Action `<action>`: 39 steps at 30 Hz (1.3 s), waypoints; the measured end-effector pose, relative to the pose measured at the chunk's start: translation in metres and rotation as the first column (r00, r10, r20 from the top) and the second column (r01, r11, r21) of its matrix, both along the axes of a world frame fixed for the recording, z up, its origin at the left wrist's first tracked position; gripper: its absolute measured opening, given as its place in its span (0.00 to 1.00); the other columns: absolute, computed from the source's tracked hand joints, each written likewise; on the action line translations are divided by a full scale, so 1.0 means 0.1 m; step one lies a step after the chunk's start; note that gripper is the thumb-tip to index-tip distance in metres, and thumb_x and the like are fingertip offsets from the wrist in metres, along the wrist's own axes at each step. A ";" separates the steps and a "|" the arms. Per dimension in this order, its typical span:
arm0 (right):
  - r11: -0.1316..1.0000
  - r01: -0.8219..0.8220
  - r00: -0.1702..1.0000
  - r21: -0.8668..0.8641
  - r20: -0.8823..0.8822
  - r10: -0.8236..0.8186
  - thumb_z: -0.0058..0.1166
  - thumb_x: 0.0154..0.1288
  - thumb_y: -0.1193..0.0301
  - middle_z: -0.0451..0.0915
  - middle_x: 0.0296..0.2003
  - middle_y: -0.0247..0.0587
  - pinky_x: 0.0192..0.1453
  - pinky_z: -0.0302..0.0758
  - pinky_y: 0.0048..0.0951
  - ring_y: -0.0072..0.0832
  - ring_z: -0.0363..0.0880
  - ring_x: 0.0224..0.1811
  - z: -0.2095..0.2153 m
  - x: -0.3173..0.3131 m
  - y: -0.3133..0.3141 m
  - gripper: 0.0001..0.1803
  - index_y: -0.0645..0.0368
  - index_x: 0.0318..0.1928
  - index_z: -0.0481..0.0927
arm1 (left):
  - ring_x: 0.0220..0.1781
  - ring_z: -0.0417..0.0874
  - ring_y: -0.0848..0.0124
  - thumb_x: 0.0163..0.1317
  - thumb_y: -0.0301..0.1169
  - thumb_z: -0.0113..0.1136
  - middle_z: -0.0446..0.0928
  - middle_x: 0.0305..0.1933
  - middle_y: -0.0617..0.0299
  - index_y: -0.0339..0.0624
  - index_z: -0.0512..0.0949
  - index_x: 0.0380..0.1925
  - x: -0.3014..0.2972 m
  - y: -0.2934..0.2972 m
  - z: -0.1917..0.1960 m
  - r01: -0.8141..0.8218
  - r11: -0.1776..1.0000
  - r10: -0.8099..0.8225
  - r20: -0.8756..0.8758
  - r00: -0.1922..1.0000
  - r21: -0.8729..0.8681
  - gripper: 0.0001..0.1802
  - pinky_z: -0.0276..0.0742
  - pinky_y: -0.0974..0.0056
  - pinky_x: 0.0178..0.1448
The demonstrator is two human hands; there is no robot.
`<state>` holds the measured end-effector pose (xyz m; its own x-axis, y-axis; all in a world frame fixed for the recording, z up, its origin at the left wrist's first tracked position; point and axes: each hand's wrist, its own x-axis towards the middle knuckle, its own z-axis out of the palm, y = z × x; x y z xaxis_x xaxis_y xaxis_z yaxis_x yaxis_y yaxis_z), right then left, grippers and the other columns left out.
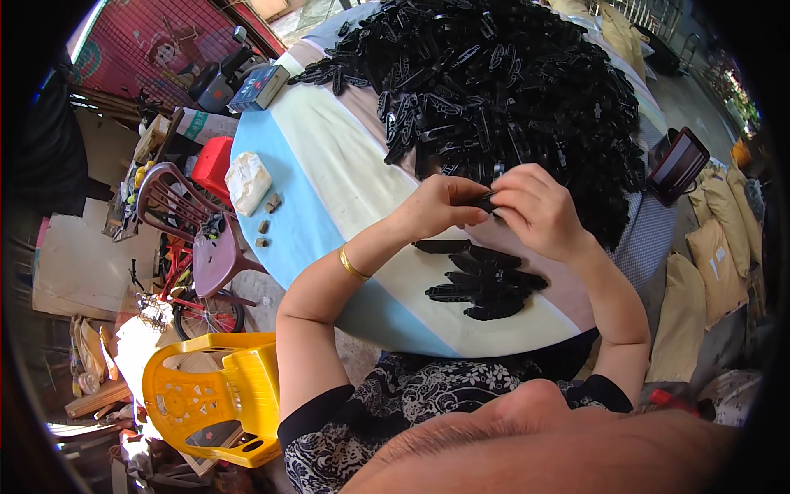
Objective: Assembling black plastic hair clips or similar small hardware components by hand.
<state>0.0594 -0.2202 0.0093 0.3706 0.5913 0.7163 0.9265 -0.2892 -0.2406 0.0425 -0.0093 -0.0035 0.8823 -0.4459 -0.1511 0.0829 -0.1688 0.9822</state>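
Note:
My left hand [436, 210] and my right hand [539, 210] meet above the round table [329, 165], fingertips pinched together on one small black plastic part [484, 200]. A gold bangle sits on my left wrist. Just below my hands, near the table's front edge, lies a small cluster of black plastic parts [485, 284]. Beyond my hands a big heap of the same black plastic parts [502, 82] covers the far half of the striped tablecloth.
A white lump [247, 181] and small brown blocks [267, 221] lie at the table's left edge, a blue box [259, 86] further back. A dark tablet-like device [677, 165] lies at the right. A yellow plastic chair [214, 395], a purple chair [193, 222] and tan sacks [708, 272] surround the table.

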 end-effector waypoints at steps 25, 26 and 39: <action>0.676 0.373 0.866 -0.636 -0.023 -0.499 0.58 0.49 0.73 0.79 0.29 0.42 0.37 0.77 0.33 0.37 0.81 0.35 -0.18 0.12 -0.24 0.05 0.58 0.30 0.81 | 0.41 0.73 0.57 0.57 0.42 0.60 0.70 0.37 0.55 0.48 0.75 0.51 0.00 -0.34 -0.28 -0.278 0.782 -0.337 0.753 0.565 0.558 0.22 0.73 0.58 0.44; 0.667 0.418 0.871 -0.617 0.064 -0.487 0.57 0.49 0.74 0.78 0.28 0.42 0.36 0.78 0.33 0.35 0.81 0.34 -0.22 0.11 -0.21 0.03 0.58 0.28 0.80 | 0.41 0.74 0.56 0.56 0.37 0.61 0.70 0.36 0.55 0.47 0.76 0.46 0.00 -0.34 -0.28 -0.283 0.811 -0.285 0.768 0.573 0.512 0.17 0.73 0.58 0.44; 0.912 0.256 0.900 -0.321 -0.265 -0.346 0.58 0.55 0.74 0.78 0.27 0.45 0.31 0.75 0.32 0.37 0.79 0.28 -0.01 0.11 -0.19 0.05 0.61 0.31 0.76 | 0.37 0.77 0.76 0.52 0.19 0.60 0.75 0.38 0.62 0.36 0.75 0.44 0.05 -0.10 -0.33 -0.309 0.932 0.137 0.608 0.782 0.187 0.17 0.73 0.72 0.39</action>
